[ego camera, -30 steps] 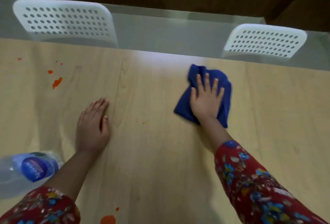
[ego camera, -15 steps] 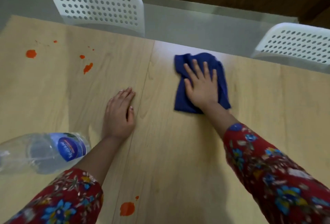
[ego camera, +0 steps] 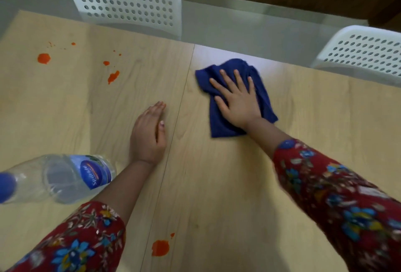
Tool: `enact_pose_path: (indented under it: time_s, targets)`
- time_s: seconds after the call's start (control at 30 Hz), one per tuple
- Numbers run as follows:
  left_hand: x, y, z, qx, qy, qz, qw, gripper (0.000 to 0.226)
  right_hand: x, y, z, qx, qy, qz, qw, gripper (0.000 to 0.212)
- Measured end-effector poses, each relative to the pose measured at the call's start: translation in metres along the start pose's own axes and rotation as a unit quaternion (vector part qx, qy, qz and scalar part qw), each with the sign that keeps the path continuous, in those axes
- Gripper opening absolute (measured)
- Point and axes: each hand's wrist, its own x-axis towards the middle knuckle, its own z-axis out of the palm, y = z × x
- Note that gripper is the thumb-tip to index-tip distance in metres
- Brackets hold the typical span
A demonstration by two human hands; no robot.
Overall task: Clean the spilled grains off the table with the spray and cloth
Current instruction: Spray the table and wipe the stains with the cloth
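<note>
Two hands, both laid flat, neither gripping. Right hand (ego camera: 238,102): fingers straight and spread, palm pressing a blue cloth (ego camera: 219,128) onto the surface (ego camera: 217,185), toward the far edge. Left hand (ego camera: 149,132): fingers straight and together, resting bare on the wood and holding nothing, just left of a seam (ego camera: 173,141) in the boards.

Next outward, one clear bottle (ego camera: 65,176) with a blue cap lies on its side beside the left forearm; we cannot tell whether it carries a spray head. Red flowered sleeves cover both arms.

Orange patches, several: one large patch (ego camera: 160,248) near us by the seam, and a scatter at far left (ego camera: 113,77), all well apart from the cloth. Two white perforated chairs (ego camera: 128,0) stand beyond the far edge.

Step in hand, as we judge it: wiping, with the cloth on a stretch that shows no orange. The next move calls for carrying the cloth left across the seam to the scatter, or back to the near patch, keeping the palm pressed down.
</note>
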Motion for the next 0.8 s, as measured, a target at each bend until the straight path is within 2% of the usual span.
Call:
enact_pose_path:
  time_s: [0.07,0.13,0.23,0.33,0.43,0.5,0.53,0.6,0.7,0.77,0.8]
  targets:
    - [0.0,-0.001,0.0,-0.006,0.003,-0.001,1.0,0.048,-0.011,-0.042,0.007,0.011,-0.014,-0.073,0.997,0.057]
    - [0.0,-0.003,0.001,-0.009,0.004,0.005,1.0,0.048,-0.061,-0.073,0.017,0.011,-0.031,-0.173,0.984,0.054]
    - [-0.001,-0.004,0.0,0.003,-0.006,0.01,1.0,0.05,-0.14,-0.065,0.018,0.003,-0.063,-0.234,0.97,0.054]
    - [0.0,-0.002,-0.002,0.021,-0.021,0.017,0.999,0.052,-0.149,0.003,0.01,-0.009,-0.05,-0.19,0.981,0.055]
    - [0.0,-0.001,-0.002,0.047,-0.038,0.042,0.997,0.053,-0.113,0.06,0.001,-0.024,-0.015,-0.011,1.0,0.056]
    - [-0.001,0.001,-0.001,0.052,-0.064,0.059,0.995,0.054,-0.092,0.056,-0.001,-0.01,0.007,0.086,0.996,0.057]
    - [-0.001,0.002,-0.002,0.055,-0.077,0.066,0.993,0.054,-0.09,0.042,0.001,-0.008,0.011,0.101,0.995,0.058]
    - [-0.001,0.003,-0.003,0.071,-0.094,0.081,0.99,0.054,-0.114,0.003,0.01,0.004,0.023,0.043,0.999,0.057]
    - [-0.014,0.021,0.002,0.088,-0.103,0.085,0.987,0.051,-0.203,-0.027,0.019,-0.005,-0.034,-0.137,0.99,0.053]
    - [-0.033,0.05,0.016,0.064,-0.116,0.063,0.989,0.056,-0.231,0.008,0.013,0.001,-0.041,-0.153,0.987,0.052]
    - [-0.043,0.066,0.025,0.048,-0.142,0.049,0.987,0.063,-0.232,0.033,0.012,-0.008,-0.027,-0.122,0.992,0.053]
